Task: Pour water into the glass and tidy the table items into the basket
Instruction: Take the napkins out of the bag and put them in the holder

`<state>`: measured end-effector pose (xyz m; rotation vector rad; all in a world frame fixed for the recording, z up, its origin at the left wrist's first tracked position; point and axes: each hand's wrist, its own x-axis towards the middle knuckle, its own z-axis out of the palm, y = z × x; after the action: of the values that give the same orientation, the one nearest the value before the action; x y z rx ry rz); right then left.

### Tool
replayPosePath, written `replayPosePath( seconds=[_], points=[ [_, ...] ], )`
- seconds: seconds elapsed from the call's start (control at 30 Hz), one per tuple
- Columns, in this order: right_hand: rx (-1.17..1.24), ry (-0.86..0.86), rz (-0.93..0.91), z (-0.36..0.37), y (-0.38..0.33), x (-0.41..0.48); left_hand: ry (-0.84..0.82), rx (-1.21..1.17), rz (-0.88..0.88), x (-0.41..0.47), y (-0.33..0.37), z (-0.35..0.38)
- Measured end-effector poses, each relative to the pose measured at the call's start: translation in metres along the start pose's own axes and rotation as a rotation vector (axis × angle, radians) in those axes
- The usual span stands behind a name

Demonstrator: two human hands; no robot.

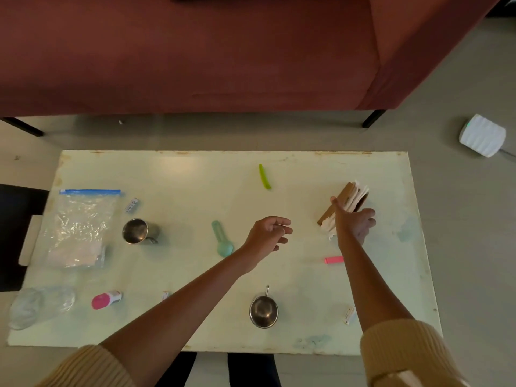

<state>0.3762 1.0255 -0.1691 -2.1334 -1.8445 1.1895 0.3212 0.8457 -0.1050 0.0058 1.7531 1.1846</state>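
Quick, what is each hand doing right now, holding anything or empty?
Left hand: loosely curled above the table, holding nothing.
Right hand: gripping the brown paper packet with white sheets inside.

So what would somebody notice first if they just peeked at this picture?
Probably the two bare arms stretching over the pale table, with the right hand gripping a brown holder of white napkins near the right end. The left hand hovers empty mid-table, and a big dark red sofa fills the top.
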Motion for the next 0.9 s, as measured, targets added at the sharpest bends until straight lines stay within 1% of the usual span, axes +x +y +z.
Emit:
replayPosePath(
  seconds=[0.1, 0.2, 0.3, 0.4, 0.63, 0.73, 0.9],
  points=[
    [-0.024, -0.005, 0.012, 0.011, -0.001, 0.001, 0.018, -0.007, 0.002, -0.001, -0.009, -0.01],
    [-0.038, 0.03, 0.014, 0.015, 0.003, 0.001, 0.05, -0.024, -0.003, -0.005, -0.019, -0.024],
    [-0.082, 0.062, -0.02, 0.017, 0.003, -0.005, 0.077, -0.051, -0.002, -0.012, -0.026, -0.044],
    [-0.119, 0.083, -0.095, 0.025, -0.006, -0.023, 0.104, -0.07, 0.004, -0.021, -0.03, -0.067],
    [-0.17, 0.014, -0.379, 0.075, -0.046, -0.1, 0.201, -0.096, 0.037, -0.042, -0.048, -0.135],
    [-0.227, -0.022, -0.483, 0.104, -0.064, -0.127, 0.232, -0.144, 0.05, -0.046, -0.061, -0.158],
    [-0.338, -0.077, -0.54, 0.145, -0.072, -0.142, 0.261, -0.167, 0.064, -0.036, -0.089, -0.178]
  ],
)
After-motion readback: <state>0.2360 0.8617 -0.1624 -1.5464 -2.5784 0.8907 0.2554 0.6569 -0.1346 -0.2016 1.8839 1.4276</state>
